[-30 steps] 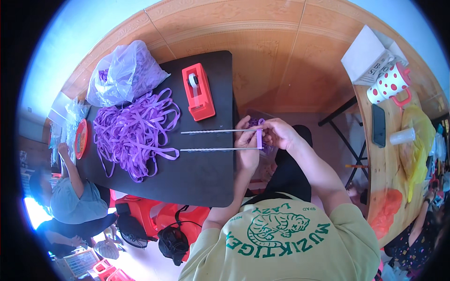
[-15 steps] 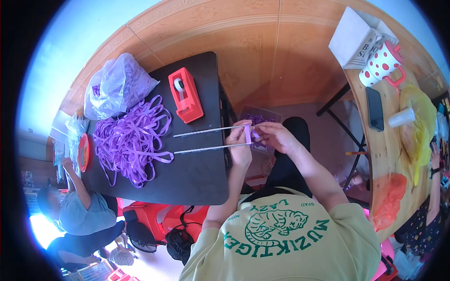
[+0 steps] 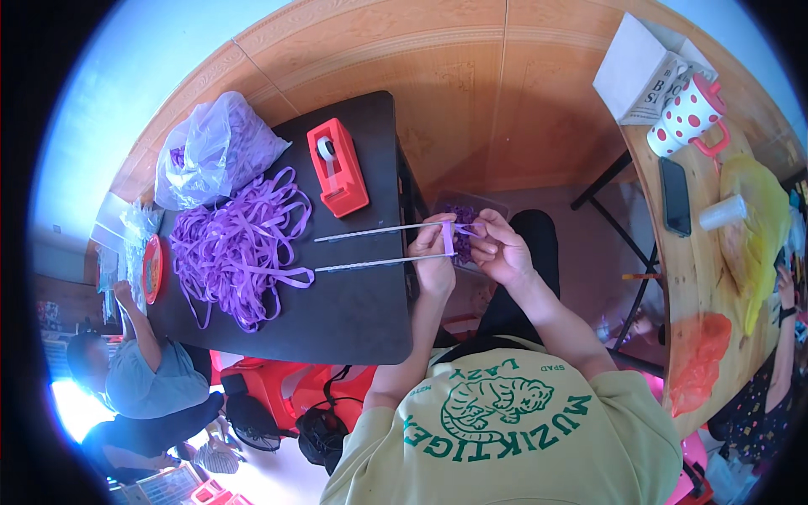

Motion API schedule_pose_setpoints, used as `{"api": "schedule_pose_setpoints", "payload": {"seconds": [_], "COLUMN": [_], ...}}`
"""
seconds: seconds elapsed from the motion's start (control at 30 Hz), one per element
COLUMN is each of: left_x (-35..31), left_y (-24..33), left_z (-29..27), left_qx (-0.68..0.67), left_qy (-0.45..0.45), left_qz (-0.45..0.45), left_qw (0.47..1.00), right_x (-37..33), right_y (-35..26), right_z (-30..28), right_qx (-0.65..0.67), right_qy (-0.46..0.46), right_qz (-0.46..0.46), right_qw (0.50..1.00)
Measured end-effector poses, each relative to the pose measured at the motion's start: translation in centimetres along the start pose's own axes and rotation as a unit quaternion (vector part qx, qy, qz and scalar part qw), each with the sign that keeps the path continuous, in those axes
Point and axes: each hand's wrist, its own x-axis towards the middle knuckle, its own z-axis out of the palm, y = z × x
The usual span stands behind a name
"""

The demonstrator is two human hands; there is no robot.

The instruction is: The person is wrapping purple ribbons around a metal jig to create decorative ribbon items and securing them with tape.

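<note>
My left hand (image 3: 433,268) is closed around the near ends of two thin parallel metal rods (image 3: 370,263) that extend left over the dark table. A purple ribbon (image 3: 448,241) is wrapped across both rods beside my left fingers. Just right of it, my right hand (image 3: 507,252) pinches the ribbon's loose part, drawn out from the upper rod. Whether the ribbon is knotted there is too small to tell. A tangled heap of purple ribbons (image 3: 237,252) lies on the table, left of the rod tips.
The dark table (image 3: 353,316) also bears a red tape dispenser (image 3: 338,167) and a clear bag (image 3: 220,150) of purple ribbon. Below my hands sits a clear bin (image 3: 497,204) with purple pieces. A wooden table (image 3: 686,286) at right holds a phone (image 3: 674,195) and tumbler (image 3: 686,116). Co-workers sit on both sides.
My right hand has moved slightly right and turned, and the ribbon between its fingers and the rods is now stretched out. My left hand keeps its hold on the rods.
</note>
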Motion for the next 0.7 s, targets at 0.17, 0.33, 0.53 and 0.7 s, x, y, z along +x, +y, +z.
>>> {"api": "schedule_pose_setpoints", "payload": {"seconds": [0.17,0.33,0.53,0.7], "left_x": [0.0,-0.2,-0.1,-0.2], "left_y": [-0.2,-0.1,-0.1,0.2], "left_z": [0.0,0.0,-0.2,0.1], "left_qx": [-0.011,-0.040,-0.015,-0.024], "left_qy": [-0.003,-0.006,0.010,-0.008], "left_qz": [-0.004,-0.031,-0.028,-0.033], "left_qw": [1.000,0.999,0.999,0.999], "right_x": [-0.1,-0.8,-0.5,-0.3], "right_y": [0.6,1.7,2.4,2.6], "right_z": [-1.6,-0.2,0.1,-0.4], "right_qx": [-0.014,-0.158,-0.522,-0.614], "right_qy": [0.024,0.099,0.082,0.102], "right_qz": [0.017,-0.019,-0.219,-0.274], "right_qw": [0.999,0.982,0.820,0.733]}}
